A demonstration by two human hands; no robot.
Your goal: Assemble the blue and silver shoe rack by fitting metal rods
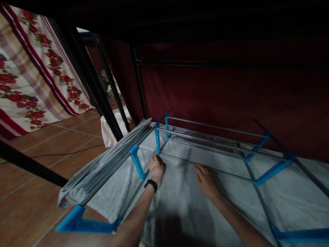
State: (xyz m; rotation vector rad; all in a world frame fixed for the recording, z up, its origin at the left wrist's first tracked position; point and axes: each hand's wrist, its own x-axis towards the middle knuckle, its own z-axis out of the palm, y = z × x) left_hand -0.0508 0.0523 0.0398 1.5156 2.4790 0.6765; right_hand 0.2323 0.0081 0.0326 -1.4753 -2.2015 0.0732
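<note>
A rack frame of thin grey metal rods (205, 140) joined by blue plastic connectors (137, 164) lies over a light grey cloth. My left hand (156, 168), with a dark band at the wrist, is curled over the lower left side rod, between two blue connectors. Its fingertips are partly hidden. To the right, my right hand (206, 181) rests low over the cloth (180, 192), fingers extended and close to the nearest long cross rod. Whether those fingers touch the rod is unclear. Several loose rods (113, 166) lie bundled along the left side on folded cloth.
Black metal posts (89, 79) stand at the left, with a dark red sheet (218, 92) behind. A flowered curtain (33, 68) hangs at far left above the brown tiled floor (77, 144). A pale striped cloth (110, 132) and a dark cable (59, 154) are there too.
</note>
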